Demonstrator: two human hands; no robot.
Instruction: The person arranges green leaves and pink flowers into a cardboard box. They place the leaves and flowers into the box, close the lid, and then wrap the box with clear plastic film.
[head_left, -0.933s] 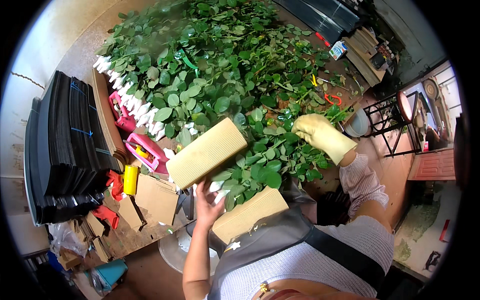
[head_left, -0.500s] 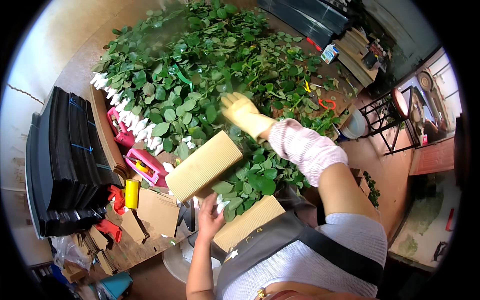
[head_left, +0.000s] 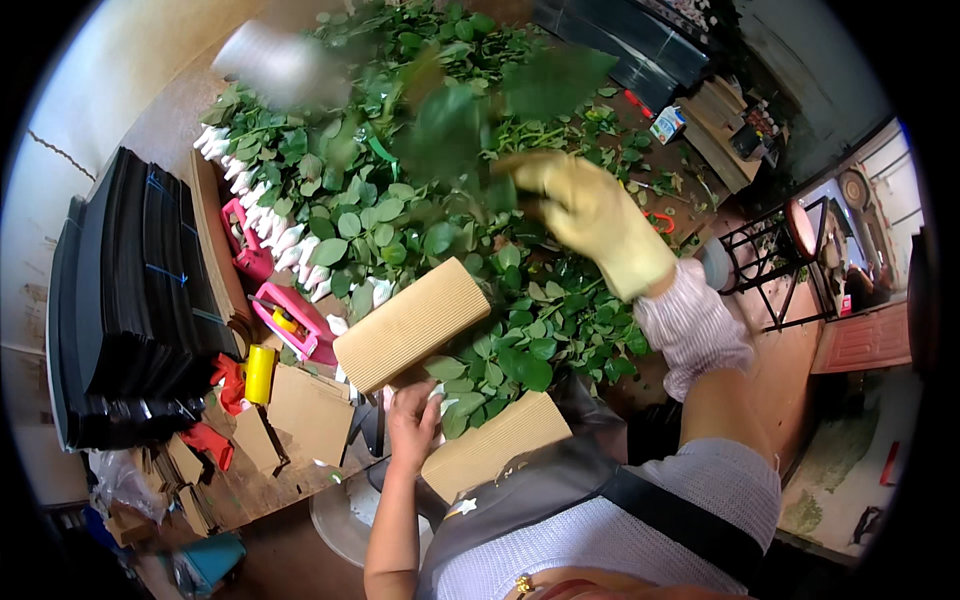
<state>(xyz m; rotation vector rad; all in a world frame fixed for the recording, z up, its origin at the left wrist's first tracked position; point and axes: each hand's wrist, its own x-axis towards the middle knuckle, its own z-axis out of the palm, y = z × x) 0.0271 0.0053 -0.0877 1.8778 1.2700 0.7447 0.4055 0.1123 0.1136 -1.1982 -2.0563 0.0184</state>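
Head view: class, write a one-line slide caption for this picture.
A gloved right hand lifts a blurred leafy stem above piled greenery while the bare left hand holds corrugated cardboard.

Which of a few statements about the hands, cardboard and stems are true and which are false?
1. The right hand wears a yellow glove. True.
2. The left hand is gloved too. False: it is bare.
3. The left hand holds a corrugated cardboard piece. True.
4. The right hand grips the cardboard. False: it grips a leafy stem lifted above the pile.
5. The stack of black sheets lies on the person's right. False: it lies on the left.
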